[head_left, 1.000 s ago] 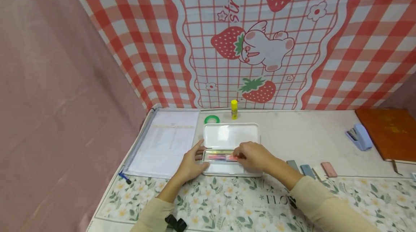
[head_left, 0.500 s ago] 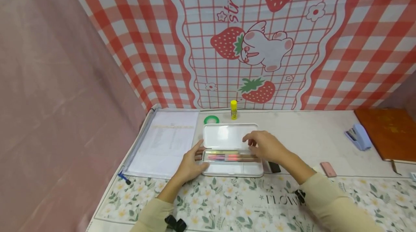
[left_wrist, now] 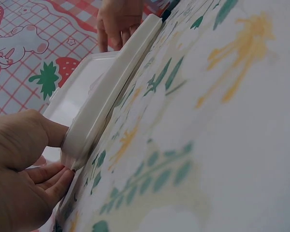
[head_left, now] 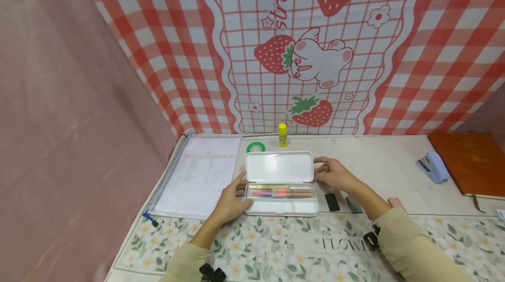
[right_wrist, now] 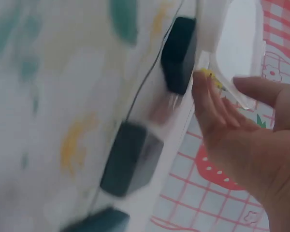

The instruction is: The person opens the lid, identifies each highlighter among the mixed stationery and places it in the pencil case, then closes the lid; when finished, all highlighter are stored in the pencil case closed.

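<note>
A white pencil case (head_left: pixel 281 212) lies open on the table, its lid (head_left: pixel 280 166) tipped back. Several coloured pens (head_left: pixel 282 193) lie side by side in the case's rear compartment; the front one shows bare white. My left hand (head_left: pixel 230 198) grips the case's left end, the thumb over the rim and the fingers against the outside, as the left wrist view shows. At the lid's right edge is my right hand (head_left: pixel 335 174), fingers apart and holding nothing. In the right wrist view its thumb and fingers (right_wrist: pixel 205 99) are close to the lid; contact is unclear.
Right of the case sit a black eraser (head_left: pixel 332 202), a grey one (head_left: pixel 353 205) and a pink one (head_left: pixel 396 202). Behind stand green tape (head_left: pixel 255 146) and a glue stick (head_left: pixel 282 135). Papers (head_left: pixel 201 176) lie left; a stapler (head_left: pixel 434 167) and brown notebook (head_left: pixel 471 163) lie far right.
My right hand has left the pens, rising and moving right to the lid's edge. Brown pens it covered now show. The left hand has stayed on the case.
</note>
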Available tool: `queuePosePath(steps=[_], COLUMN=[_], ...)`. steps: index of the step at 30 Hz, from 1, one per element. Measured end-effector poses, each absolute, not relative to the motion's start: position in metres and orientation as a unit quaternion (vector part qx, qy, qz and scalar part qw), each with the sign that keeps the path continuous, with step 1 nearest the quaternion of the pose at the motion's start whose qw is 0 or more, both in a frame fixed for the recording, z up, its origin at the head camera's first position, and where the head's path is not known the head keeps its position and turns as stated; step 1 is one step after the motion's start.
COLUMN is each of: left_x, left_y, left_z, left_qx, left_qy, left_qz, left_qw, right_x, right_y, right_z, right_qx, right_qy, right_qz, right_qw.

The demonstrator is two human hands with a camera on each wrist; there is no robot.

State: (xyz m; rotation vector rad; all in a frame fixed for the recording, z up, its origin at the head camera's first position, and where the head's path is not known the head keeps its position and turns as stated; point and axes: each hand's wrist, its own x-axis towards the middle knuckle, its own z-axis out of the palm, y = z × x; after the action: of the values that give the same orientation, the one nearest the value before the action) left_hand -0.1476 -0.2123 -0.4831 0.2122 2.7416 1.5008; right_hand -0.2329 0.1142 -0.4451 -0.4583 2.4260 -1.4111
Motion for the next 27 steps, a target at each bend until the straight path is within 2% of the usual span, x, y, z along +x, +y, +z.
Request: queuePosePath(steps=[2,5,11,15,18,22,27], left_x=[-0.147,-0.146,-0.145,-0.146,-0.148,-0.149,-0.148], left_y=[-0.212,-0.210,-0.208,-0.209,-0.214,-0.225,-0.229], left_z=[-0.485,-0.486,-0.487,-0.486,-0.484,-0.478,-0.475], left_qx=[0.074,0.079,0.076,0.088,0.108,0.104,0.066], left_qy=[0.876,0.881,0.893,0.888,0.875,0.831,0.797], left_qz=[0.477,0.466,0.443,0.450,0.472,0.537,0.588], left_qw=[0.002,-0.004,-0.023,-0.021,0.019,0.101,0.122], right_x=[-0.232,-0.230,-0.224,-0.219,-0.214,-0.206,-0.197], right_y=[0.115,0.117,0.118,0.118,0.124,0.132,0.129], right_z=[-0.447,-0.446,-0.442,-0.443,-0.445,-0.447,-0.452], right_qx=[-0.136,-0.114,-0.106,-0.130,-0.172,-0.244,-0.277], right_qy=[0.804,0.771,0.729,0.746,0.775,0.784,0.790], right_qz=[-0.545,-0.585,-0.630,-0.611,-0.564,-0.517,-0.489], right_qw=[0.194,0.224,0.246,0.231,0.226,0.242,0.245])
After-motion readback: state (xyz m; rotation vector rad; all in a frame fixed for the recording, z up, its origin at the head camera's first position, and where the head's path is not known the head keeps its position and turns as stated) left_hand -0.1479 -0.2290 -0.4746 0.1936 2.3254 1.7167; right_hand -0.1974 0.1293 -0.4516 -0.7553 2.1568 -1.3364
